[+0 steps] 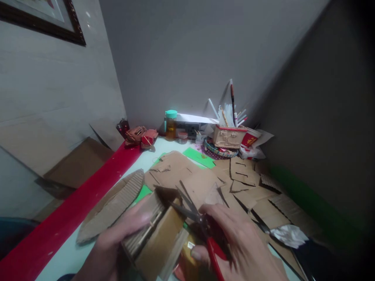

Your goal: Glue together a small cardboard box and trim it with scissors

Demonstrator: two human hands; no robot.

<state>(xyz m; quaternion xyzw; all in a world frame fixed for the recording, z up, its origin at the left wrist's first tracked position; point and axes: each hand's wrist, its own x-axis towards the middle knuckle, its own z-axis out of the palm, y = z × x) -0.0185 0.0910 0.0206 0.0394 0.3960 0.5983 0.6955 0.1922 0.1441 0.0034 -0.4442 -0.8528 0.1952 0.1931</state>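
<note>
My left hand [120,234] grips a small cardboard box [158,242] from its left side, low in the head view. My right hand [240,238] holds a pair of red-handled scissors [216,257]. Their blades are parted, and one reaches over the box's upper edge; whether it touches the cardboard I cannot tell. Under the scissors lies something yellowish [191,249] with a small white label, partly hidden. Just left of the box rests a leaf-shaped piece of corrugated cardboard [114,207].
Cut cardboard sheets [199,183] cover the table's middle and right. At the back stand a teal-lidded bottle [171,127] and a pen box [230,136] on a woven tray. Red cardboard pieces [149,137] sit at the back left. A red strip [88,199] runs along the left edge.
</note>
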